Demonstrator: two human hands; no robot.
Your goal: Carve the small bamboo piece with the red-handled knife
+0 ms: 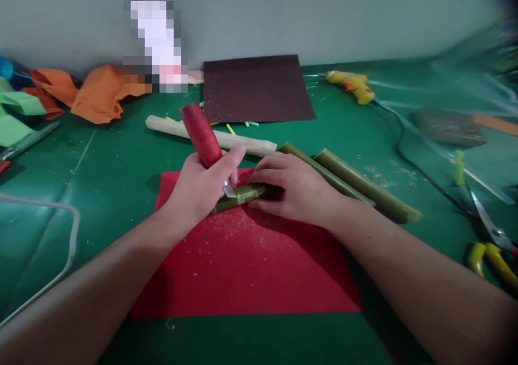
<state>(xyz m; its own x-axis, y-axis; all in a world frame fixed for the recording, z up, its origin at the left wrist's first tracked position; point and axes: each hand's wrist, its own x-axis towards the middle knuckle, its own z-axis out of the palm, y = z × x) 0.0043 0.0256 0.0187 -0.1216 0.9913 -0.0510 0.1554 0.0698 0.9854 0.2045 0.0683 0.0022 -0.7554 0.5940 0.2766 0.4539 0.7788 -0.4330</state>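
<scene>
My left hand (198,184) is wrapped round the thick red wooden handle of a carving knife (199,130), its thumb laid along the handle. The knife's short, slanted metal blade (229,189) points down at a green bamboo piece (249,193) with pale scrape marks. My right hand (293,187) grips the right part of this piece, fingers curled over it and hiding that end. The bamboo lies across a red sheet (259,279) sprinkled with small pale shavings. Beyond the right hand, two more green bamboo pieces (364,184) rest side by side.
A pale wooden stick (246,143) and dark brown sheet (257,90) lie behind the hands. Orange paper (99,93) is at the left. At the right are a yellow glue gun (352,86) with a black cord, clear plastic (457,111), and yellow-handled scissors (496,260).
</scene>
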